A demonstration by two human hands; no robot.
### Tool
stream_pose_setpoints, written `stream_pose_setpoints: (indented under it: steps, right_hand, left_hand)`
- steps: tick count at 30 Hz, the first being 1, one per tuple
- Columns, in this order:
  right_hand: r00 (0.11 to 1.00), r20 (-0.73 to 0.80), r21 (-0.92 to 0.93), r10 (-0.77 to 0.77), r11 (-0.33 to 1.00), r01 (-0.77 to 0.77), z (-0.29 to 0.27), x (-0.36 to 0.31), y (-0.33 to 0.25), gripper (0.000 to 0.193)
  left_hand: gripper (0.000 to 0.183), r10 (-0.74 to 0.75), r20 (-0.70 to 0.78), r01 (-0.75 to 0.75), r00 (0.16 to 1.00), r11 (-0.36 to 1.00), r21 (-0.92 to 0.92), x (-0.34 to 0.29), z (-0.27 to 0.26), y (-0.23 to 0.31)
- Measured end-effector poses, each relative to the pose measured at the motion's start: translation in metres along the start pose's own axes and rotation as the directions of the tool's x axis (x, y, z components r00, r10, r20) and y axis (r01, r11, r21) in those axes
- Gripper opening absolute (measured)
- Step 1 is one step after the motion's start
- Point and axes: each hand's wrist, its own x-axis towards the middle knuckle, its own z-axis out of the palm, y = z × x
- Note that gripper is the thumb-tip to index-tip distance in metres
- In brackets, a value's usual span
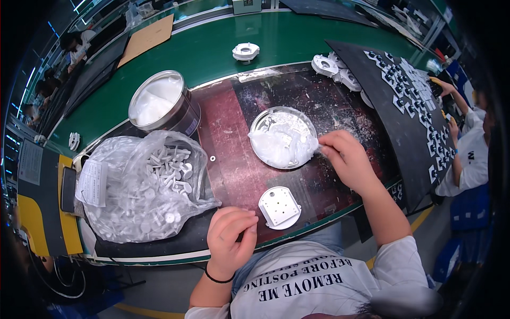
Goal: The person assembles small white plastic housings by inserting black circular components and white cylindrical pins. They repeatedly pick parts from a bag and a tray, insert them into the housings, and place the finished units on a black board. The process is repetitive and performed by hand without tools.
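A round metal dish (263, 121) stands on the worktable, with white, crumpled plastic film (284, 146) and some white stuff in it. At the dish's right rim, my right hand (345, 159) pinches the edge of this film between thumb and fingers. My left hand (229, 236) hovers at the table's front edge, thumb and fingers drawn together; whatever they may hold is too small to make out. Between my hands lies a white, rounded plate-like part (280, 207) with small holes, nearer to the left hand and apart from it.
Left stands a clear plastic bag (127, 196) of white plastic parts, with a metal tin (183, 114) of white stuff behind. A small white ring (212, 158) lies beside the bag. A black board (372, 80) with many small parts slants along the right; a co-worker's hands (449, 90) reach over it.
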Motion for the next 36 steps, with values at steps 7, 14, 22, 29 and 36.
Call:
stream_pose_setpoints:
  steps: [7,14,22,29,36]
  right_hand:
    - [0.926,0.296,0.533,0.236,0.763,-0.365,0.016,-0.010,-0.039,0.019]
    - [0.825,0.521,0.563,0.221,0.638,-0.526,0.039,-0.005,-0.055,0.021]
    - [0.822,0.528,0.601,0.214,0.590,-0.539,0.042,-0.010,-0.050,0.021]
    - [0.836,0.504,0.583,0.214,0.630,-0.513,0.043,-0.010,-0.053,0.020]
    - [0.851,0.485,0.568,0.201,0.668,-0.482,0.043,-0.010,-0.053,0.019]
  left_hand:
    - [0.061,-0.107,0.123,0.110,0.987,0.994,-0.022,-0.004,0.003,0.000]
    - [0.100,-0.127,0.261,0.132,0.957,0.991,-0.002,-0.006,0.014,-0.004]
    - [0.102,-0.097,0.240,0.105,0.966,0.994,-0.018,-0.005,0.016,-0.005]
    - [0.101,-0.110,0.244,0.121,0.963,0.992,-0.029,-0.005,0.016,-0.005]
    - [0.101,-0.118,0.245,0.131,0.962,0.991,-0.035,-0.006,0.016,-0.006]
